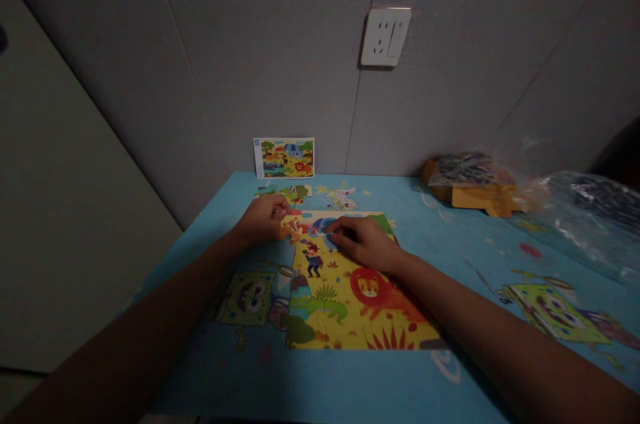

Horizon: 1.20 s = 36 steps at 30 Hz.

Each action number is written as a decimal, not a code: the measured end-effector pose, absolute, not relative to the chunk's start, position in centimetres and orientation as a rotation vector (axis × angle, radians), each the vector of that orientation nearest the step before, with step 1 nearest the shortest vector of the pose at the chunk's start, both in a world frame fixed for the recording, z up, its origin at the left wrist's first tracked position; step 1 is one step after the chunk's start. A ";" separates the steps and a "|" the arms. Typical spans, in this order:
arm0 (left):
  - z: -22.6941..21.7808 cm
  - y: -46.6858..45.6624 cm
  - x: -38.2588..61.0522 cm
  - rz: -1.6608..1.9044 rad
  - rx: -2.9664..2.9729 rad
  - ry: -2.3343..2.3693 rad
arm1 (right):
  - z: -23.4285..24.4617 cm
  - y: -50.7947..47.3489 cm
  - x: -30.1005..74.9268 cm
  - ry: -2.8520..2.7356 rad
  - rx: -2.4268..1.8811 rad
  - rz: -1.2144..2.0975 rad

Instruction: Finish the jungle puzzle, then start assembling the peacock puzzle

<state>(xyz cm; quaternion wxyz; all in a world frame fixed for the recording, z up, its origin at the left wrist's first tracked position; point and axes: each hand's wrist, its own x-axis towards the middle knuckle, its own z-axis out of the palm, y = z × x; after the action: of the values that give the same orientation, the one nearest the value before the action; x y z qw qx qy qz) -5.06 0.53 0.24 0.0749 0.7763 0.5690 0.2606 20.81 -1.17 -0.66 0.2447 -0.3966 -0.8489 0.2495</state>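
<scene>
Behind the table, a plain grey wall (pixel 280 44) fills the upper half. Below it, a blue tablecloth (pixel 350 384) with cartoon prints. On the cloth, between the arms, lies the jigsaw puzzle (pixel 340 291), flat, picture side up: lion, crocodile, elephant, small figure. At right, a clear plastic bag (pixel 585 217), crumpled, near a yellow box (pixel 473 197). Right hand (pixel 367 243) rests over the upper puzzle, fingers bent, thumb near forefinger, tips at the elephant; whether they pinch anything, cannot tell. Left hand (pixel 263 216) sits at the upper left edge, fingers curled narrow; grip, if any, unclear. Picture card (pixel 285 157) leans upright against the wall, same animals; wall socket (pixel 385 37) well above. Loose pieces (pixel 301 192) lie just in front of the card. Smallest: an orange animal piece (pixel 290 229) beside the left fingertips, jutting from the puzzle's left side. Handling, by judgement: pieces look light, thin, fairly stiff, probably smooth-faced; tabs could bend or fray if forced. Best hold: opposite edges of one piece, between thumb and forefinger. The joined sheet would likely sag or split if lifted by one corner; sliding flat suits it better.
</scene>
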 end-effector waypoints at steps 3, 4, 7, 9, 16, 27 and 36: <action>0.2 0.5 -5.0 0.766 2.302 1.652 | -0.6 -1.2 20.8 -2.318 -1.082 0.693; 0.2 0.4 -5.0 0.729 2.314 1.631 | -0.6 -1.2 20.8 -2.316 -1.084 0.696; 0.4 0.1 -5.2 0.553 2.473 1.618 | -0.6 -1.2 20.8 -2.317 -1.084 0.710; 0.7 -0.2 -5.3 0.481 2.610 1.601 | -0.6 -1.2 20.8 -2.322 -1.080 0.712; 2.0 -1.1 -5.8 0.482 2.821 1.245 | -0.6 -1.1 20.8 -2.343 -1.070 0.688; 2.0 -1.6 -6.0 0.266 2.705 1.202 | -0.5 -1.2 20.7 -2.351 -1.074 0.704; 2.3 -1.6 -6.2 0.215 2.686 1.187 | -0.3 -1.2 20.7 -2.355 -1.082 0.693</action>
<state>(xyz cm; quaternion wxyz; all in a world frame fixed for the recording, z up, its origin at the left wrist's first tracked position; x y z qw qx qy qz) -6.18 -1.62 2.32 0.0981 0.9078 0.4013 0.0725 20.69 -1.20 -0.33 0.2275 -0.3926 -0.8548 0.2517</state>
